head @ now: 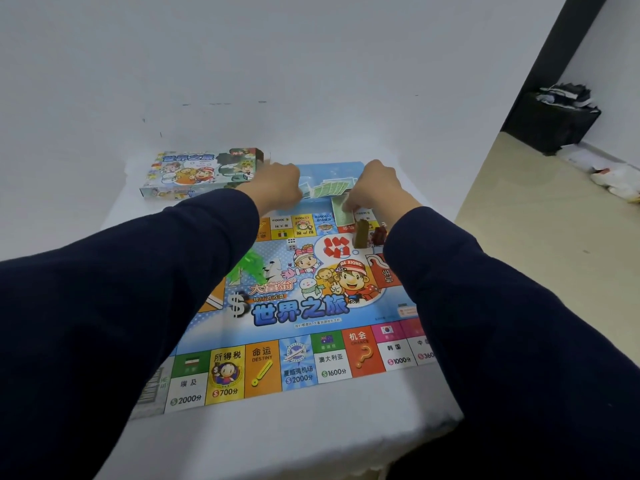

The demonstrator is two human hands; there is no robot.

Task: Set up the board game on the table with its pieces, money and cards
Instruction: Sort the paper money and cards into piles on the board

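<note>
Evidently dealing, the left hand [277, 183] and right hand [375, 183] each pinch green cards [327, 188] fanned at twelve o'clock on the game board [298, 313], keeping its squares clear.

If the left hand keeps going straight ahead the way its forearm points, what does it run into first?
Probably the fanned green cards at the far edge of the board: the left hand already reaches their left end. The game box lies to its left, apparently off that line. Depth is hard to judge from this view.
</note>
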